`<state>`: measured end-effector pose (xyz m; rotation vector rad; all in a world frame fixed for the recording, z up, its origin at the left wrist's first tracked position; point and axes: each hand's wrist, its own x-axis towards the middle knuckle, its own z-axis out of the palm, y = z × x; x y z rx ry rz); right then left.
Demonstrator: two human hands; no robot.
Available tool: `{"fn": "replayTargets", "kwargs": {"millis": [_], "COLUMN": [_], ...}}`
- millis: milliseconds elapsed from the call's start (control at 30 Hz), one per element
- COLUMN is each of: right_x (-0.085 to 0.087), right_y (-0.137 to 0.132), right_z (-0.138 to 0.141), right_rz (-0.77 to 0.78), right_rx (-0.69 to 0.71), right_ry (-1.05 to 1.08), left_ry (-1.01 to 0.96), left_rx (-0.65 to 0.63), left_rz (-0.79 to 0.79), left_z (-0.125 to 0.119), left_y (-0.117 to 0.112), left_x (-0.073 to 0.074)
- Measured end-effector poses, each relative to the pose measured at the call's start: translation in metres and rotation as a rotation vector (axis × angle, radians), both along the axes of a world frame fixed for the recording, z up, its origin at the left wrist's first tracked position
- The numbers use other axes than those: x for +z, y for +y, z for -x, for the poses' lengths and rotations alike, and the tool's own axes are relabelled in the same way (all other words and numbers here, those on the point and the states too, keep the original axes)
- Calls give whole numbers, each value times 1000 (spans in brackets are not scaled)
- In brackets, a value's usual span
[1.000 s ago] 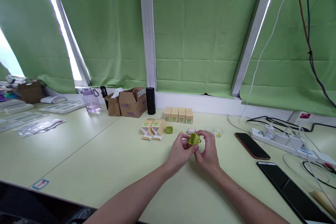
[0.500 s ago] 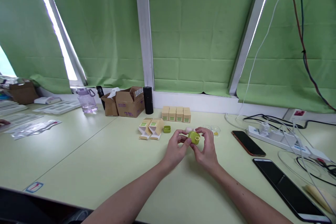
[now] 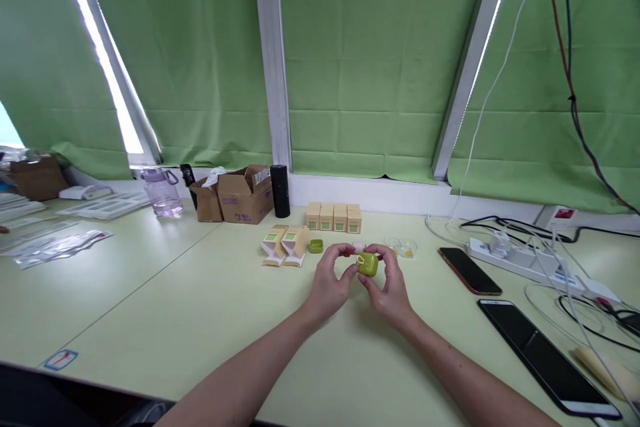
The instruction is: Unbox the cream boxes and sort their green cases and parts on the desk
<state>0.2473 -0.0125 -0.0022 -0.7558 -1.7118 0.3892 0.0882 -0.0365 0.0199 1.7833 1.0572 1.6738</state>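
Note:
Between both hands, just above the table, is a small olive-green rounded case (image 3: 367, 265) with a pale loop on its left side. My left hand (image 3: 332, 280) pinches it from the left with thumb and fingers. From the right, my right hand (image 3: 389, 283) grips it the same way. Behind the fingers lies a small pale pink item (image 3: 359, 247), partly covered. A small green open piece (image 3: 316, 246) rests left of the hands. Beside that stand two opened cardboard boxes (image 3: 296, 245) with white inner flaps. Clear round plastic pieces with yellow spots (image 3: 407, 249) lie to the right.
Several small closed boxes (image 3: 333, 217) form a row at the back. Further left are a black cylinder (image 3: 281, 191), a brown carton (image 3: 246, 195) and a purple bottle (image 3: 163, 193). Phones (image 3: 470, 271), a power strip (image 3: 530, 263) and loose cables occupy the right side.
The green case has been turned in my fingers: its loop has gone from the right side to the left. Both hands keep hold of it. The view has shifted slightly.

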Motion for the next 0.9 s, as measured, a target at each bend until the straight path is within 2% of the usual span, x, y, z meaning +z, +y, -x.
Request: {"fn": "replayTargets", "kwargs": {"millis": [233, 600, 900], "right_x": [2, 3, 3], "right_y": [-1, -3, -3], "right_z": [-1, 0, -1], "right_rz": [18, 28, -13], "right_rx": [83, 161, 138], "right_ry": [5, 39, 23], "left_ry": [100, 140, 181], "left_rx": [-11, 32, 86], "left_rz": [-74, -106, -107], "left_z": [2, 4, 7], "left_y": [0, 2, 3], "left_x": [0, 0, -2]}}
